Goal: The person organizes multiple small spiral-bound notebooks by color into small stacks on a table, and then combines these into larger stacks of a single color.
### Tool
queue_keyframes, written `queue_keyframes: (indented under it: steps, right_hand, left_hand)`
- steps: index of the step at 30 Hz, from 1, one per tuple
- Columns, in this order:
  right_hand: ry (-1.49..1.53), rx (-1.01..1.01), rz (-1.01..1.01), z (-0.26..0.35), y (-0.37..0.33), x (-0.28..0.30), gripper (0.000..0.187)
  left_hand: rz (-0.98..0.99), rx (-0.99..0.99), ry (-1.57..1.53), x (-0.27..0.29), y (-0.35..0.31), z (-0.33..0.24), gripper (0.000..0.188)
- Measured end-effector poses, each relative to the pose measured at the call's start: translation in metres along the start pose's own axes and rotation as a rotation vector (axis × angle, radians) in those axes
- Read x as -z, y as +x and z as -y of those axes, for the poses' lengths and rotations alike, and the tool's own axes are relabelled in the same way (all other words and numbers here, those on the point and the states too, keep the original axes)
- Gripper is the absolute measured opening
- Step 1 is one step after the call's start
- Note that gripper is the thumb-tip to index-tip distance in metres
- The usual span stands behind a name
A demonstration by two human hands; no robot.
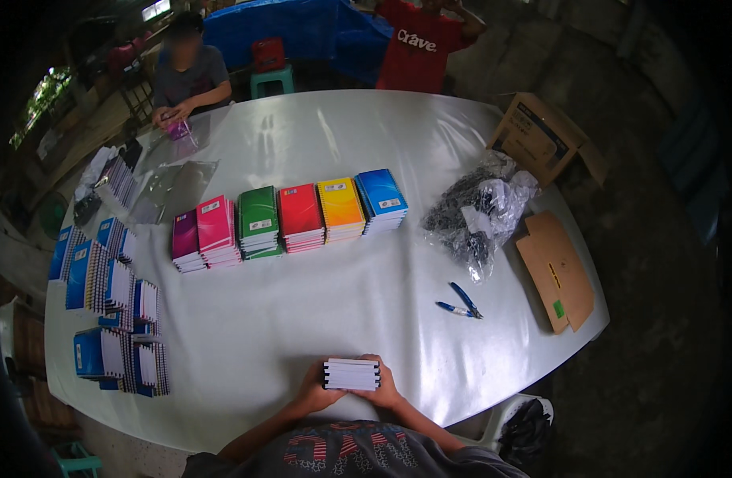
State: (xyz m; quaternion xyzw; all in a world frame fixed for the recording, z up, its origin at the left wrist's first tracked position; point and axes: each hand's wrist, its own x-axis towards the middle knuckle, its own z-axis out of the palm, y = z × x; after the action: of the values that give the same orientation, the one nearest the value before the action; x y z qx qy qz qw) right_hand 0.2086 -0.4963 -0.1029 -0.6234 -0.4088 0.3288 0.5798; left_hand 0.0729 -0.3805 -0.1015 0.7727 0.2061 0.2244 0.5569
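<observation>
A small stack of spiral notebooks (352, 374) is upright between my hands at the near edge of the table, its white page edges facing up. My left hand (313, 391) closes on its left side and my right hand (388, 389) on its right. Beyond my hands stands a row of notebook stacks, sorted by colour: purple notebooks (187, 237), pink notebooks (216, 225), green notebooks (258, 215), red notebooks (300, 211), yellow notebooks (340, 203) and blue notebooks (381, 193). The covers of the held notebooks are hidden.
More blue notebooks (87, 275) are piled along the left edge of the table (302, 303). Blue-handled pliers (465, 300) lie to the right, near crumpled clear plastic (481, 211), flattened cardboard (555, 271) and an open box (533, 135). A co-worker (192, 76) handles purple material at the far left.
</observation>
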Motion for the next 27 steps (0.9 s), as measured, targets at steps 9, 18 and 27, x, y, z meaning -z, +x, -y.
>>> queue_keyframes:
  steps: [9,18,27]
  right_hand:
    - [-0.09,0.086,-0.02,-0.003,0.0,0.0,0.061]
    - [-0.029,0.022,-0.023,-0.002,-0.001,-0.001,0.06]
    - [-0.087,0.039,-0.036,-0.007,-0.001,-0.003,0.061]
  left_hand:
    - [-0.034,-0.033,0.063,0.001,0.0,-0.009,0.044]
    - [-0.083,-0.022,0.043,-0.005,-0.006,0.014,0.045]
    - [-0.007,-0.029,0.025,0.002,-0.002,-0.004,0.043]
